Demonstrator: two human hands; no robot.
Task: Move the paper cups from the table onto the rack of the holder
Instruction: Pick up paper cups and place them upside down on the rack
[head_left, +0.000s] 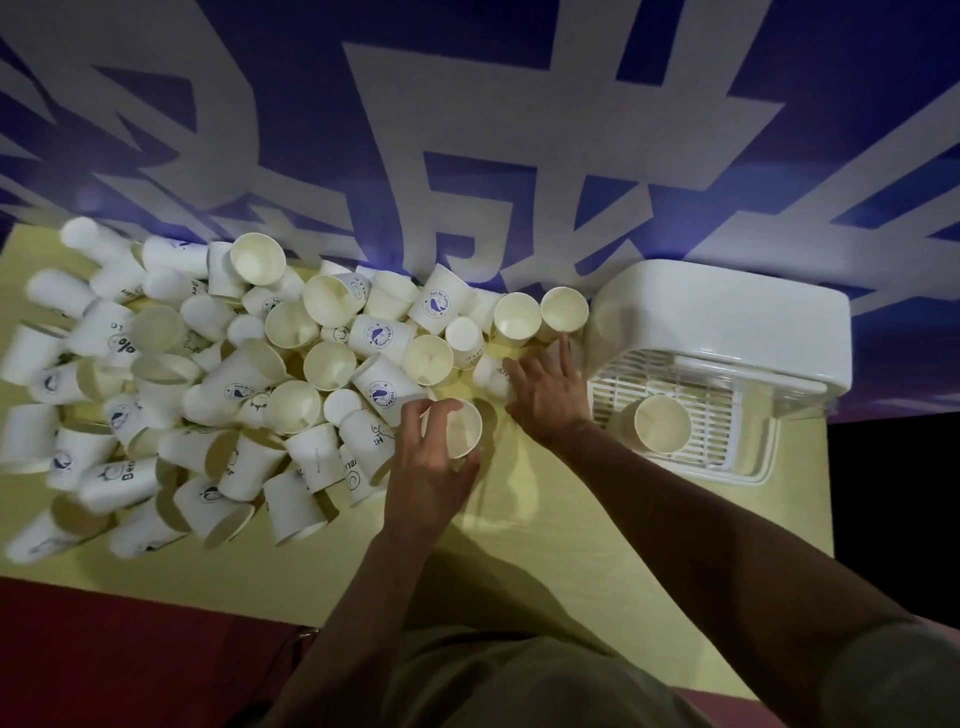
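Note:
A big heap of white paper cups (218, 395) covers the left and middle of the yellow table (519, 525); several lie on their sides, several stand upright. My left hand (426, 467) grips one upright cup (462, 428) by its rim at the heap's right edge. My right hand (545, 395) reaches forward with straight spread fingers, touching a lying cup (491, 375) near two upright cups (540, 317). The white holder (722, 322) stands at the right; its slatted rack (711, 415) carries one upright cup (662, 423).
A blue wall with large white characters rises behind the table. The table's front edge runs across the bottom, with a dark red floor at the lower left. Bare yellow tabletop lies between my arms and in front of the holder.

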